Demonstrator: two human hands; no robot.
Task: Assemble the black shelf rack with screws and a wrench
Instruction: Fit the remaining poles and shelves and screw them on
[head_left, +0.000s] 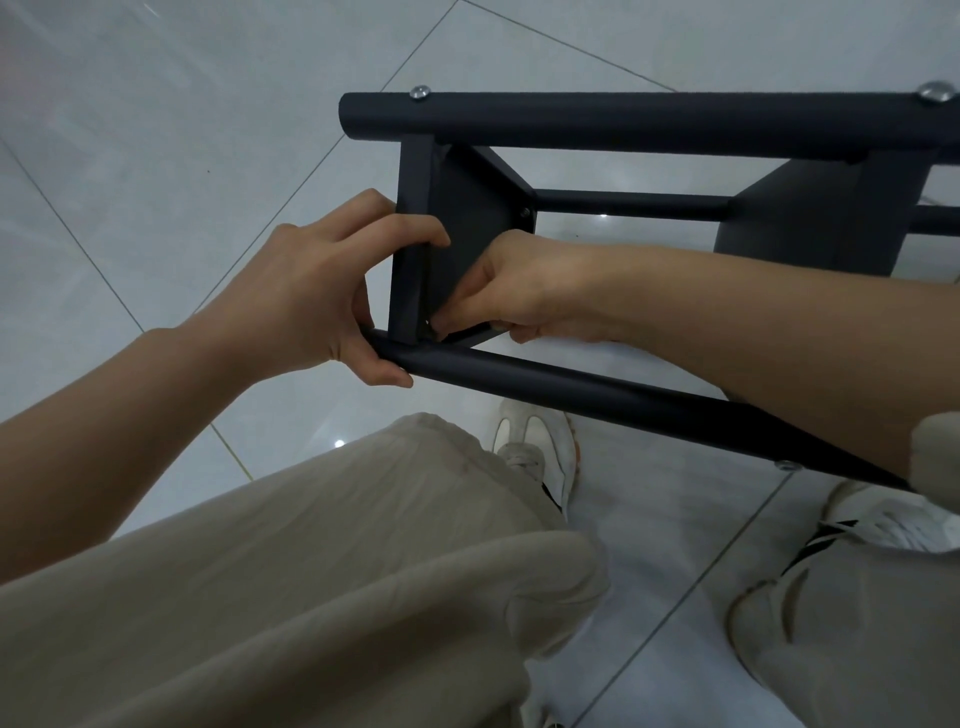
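Note:
The black shelf rack (623, 122) lies on its side above the floor, its round posts running left to right. My left hand (306, 296) grips the end shelf panel (467, 234) and the near post (545, 376), thumb under the post. My right hand (514, 296) reaches inside the rack and pinches something small at the panel's lower corner, next to the near post; the thing itself is hidden by the fingers. Silver screw heads (420, 93) sit on the far post. No wrench is in view.
Pale grey floor tiles (182, 130) lie all around. My legs in beige trousers (311, 597) fill the lower frame, with white shoes (540, 452) beneath the rack. A second shelf panel (810, 218) stands to the right.

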